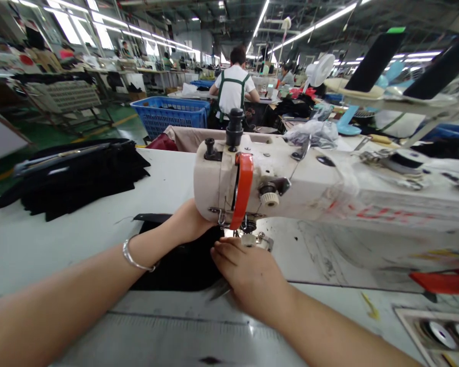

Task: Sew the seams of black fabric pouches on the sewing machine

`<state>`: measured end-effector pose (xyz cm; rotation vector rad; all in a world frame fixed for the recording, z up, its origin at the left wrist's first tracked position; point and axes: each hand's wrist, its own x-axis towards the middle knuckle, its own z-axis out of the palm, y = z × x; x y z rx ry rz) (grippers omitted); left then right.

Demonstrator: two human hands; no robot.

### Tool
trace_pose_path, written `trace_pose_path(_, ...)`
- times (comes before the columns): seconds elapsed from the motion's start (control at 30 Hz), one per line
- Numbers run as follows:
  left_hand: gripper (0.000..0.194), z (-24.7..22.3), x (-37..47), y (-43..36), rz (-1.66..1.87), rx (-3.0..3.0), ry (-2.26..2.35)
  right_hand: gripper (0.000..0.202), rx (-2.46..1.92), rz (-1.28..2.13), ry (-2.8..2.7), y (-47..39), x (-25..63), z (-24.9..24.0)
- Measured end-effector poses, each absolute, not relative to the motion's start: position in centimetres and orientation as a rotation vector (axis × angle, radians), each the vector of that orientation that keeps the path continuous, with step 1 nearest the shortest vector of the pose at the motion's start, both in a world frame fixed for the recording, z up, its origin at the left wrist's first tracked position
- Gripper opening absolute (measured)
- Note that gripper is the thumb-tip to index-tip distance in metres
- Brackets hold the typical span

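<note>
A black fabric piece (179,267) lies flat on the sewing machine bed, its right edge running under the machine's needle area. My left hand (193,221), with a silver bangle at the wrist, rests on the fabric's far side. Its fingers pass behind the white sewing machine head (210,176) and are hidden. Close in front of the presser foot (248,239), my right hand (248,270) presses on the fabric's right edge with its fingers together. From under that palm sticks out a blurred, pointed metal tool (219,289), perhaps thread snips.
Stacked black pieces (84,176) lie at the table's left. An orange guard strip (243,191) fronts the machine head. Bobbins (441,334) sit in a tray at lower right. Beyond stand a blue basket (172,114) and a seated person (235,89); black thread cones (375,61) rise at right.
</note>
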<state>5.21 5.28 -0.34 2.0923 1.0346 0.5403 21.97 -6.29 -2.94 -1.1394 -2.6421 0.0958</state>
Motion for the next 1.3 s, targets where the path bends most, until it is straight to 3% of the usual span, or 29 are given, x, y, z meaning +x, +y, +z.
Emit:
trace_pose_path(0.2,0.032,-0.7,2.3,2.2,0.481,2.356,1.046,0.059,-1.091,0.350,-2.592,-6.1,23.8,-2.2)
trace_pose_path(0.33,0.091,-0.2,-0.1,-0.8,0.192,2.487,0.885,0.050,-1.103,0.462,-2.518,-5.6,25.4,-1.8)
trace_pose_path(0.37,0.091,0.1,-0.5,-1.1,0.163,2.479,0.865,0.046,-1.131,0.449,-2.507,-5.5,25.7,-1.9)
trace_pose_path(0.47,0.063,1.0,-1.3,-1.0,0.142,2.448,0.826,0.038,-1.161,0.400,-2.491,-5.4,26.1,-2.2)
trace_pose_path(0.53,0.057,1.5,-1.5,-0.5,0.172,2.414,0.802,0.037,-1.148,0.387,-2.489,-5.4,26.1,-2.4)
trace_pose_path(0.77,0.067,0.7,-0.4,-0.8,0.208,2.510,0.816,0.056,-1.103,0.390,-2.469,-5.3,25.9,-2.4)
trace_pose_path(0.9,0.069,0.3,0.0,-1.6,0.094,2.589,0.872,0.053,-1.071,0.343,-2.465,-5.2,26.1,-2.7)
trace_pose_path(1.03,0.084,0.5,-0.4,-2.1,0.069,2.658,0.809,0.044,-1.033,0.361,-2.437,-5.2,26.2,-2.9)
trace_pose_path(1.3,0.078,-0.2,0.4,-2.4,0.150,2.768,0.800,0.041,-1.054,0.392,-2.409,-5.1,26.1,-2.7)
